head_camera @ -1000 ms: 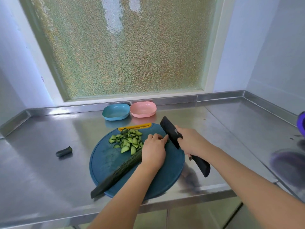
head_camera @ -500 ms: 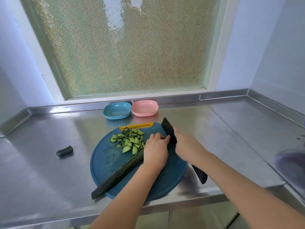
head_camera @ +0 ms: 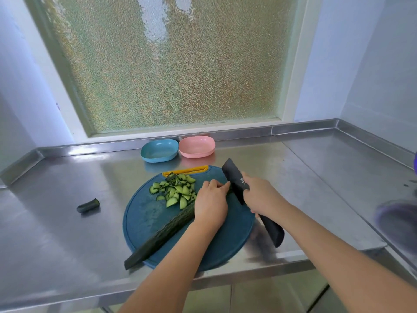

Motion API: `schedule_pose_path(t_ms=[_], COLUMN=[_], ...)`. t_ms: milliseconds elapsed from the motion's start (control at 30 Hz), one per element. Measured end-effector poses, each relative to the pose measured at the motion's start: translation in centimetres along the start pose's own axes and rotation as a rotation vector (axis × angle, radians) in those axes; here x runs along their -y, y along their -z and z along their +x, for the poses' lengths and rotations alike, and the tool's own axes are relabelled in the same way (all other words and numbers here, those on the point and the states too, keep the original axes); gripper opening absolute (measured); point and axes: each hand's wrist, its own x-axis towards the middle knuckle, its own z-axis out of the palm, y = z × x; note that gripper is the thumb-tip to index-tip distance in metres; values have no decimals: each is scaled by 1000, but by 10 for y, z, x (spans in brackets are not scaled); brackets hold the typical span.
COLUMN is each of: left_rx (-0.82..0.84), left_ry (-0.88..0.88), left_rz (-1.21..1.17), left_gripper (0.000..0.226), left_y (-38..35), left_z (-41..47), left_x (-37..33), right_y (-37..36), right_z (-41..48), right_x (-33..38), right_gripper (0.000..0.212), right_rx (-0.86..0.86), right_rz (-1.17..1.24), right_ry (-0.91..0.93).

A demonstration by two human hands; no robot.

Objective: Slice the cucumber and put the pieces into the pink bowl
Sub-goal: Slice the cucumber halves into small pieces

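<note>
A long dark green cucumber (head_camera: 161, 235) lies slantwise on the round blue cutting board (head_camera: 228, 245), its near end past the board's front-left rim. My left hand (head_camera: 211, 203) presses down on its far end, which is hidden under the fingers. My right hand (head_camera: 262, 196) grips a black knife (head_camera: 234, 178), blade raised just right of my left fingertips. A heap of cut cucumber pieces (head_camera: 177, 189) sits on the far part of the board. The pink bowl (head_camera: 196, 146) stands empty behind the board.
A blue bowl (head_camera: 159, 150) stands left of the pink one, by the window ledge. A cut cucumber end (head_camera: 88, 206) lies on the steel counter (head_camera: 56, 233) left of the board. A blurred purple object (head_camera: 397, 220) is at the right edge.
The knife blade dropped close to my left fingers half a second ago and now stands raised again. My left hand and the cucumber have barely shifted.
</note>
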Motion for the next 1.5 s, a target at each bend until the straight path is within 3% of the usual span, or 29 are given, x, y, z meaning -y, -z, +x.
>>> schedule_pose_path(t_ms=[1000, 1267, 1500], left_rx=[-8, -11, -26], left_ry=[-6, -1, 1], left_rz=[34, 38, 15], left_gripper=[49, 48, 46], left_y=[-2, -2, -2], left_z=[0, 0, -1], left_x=[1, 1, 1], right_y=[-1, -15, -15], right_z=[-9, -14, -19], right_x=[2, 11, 1], right_gripper=[60, 77, 75], right_rx=[10, 17, -3], right_rz=[-104, -336, -129], right_ry=[45, 56, 52])
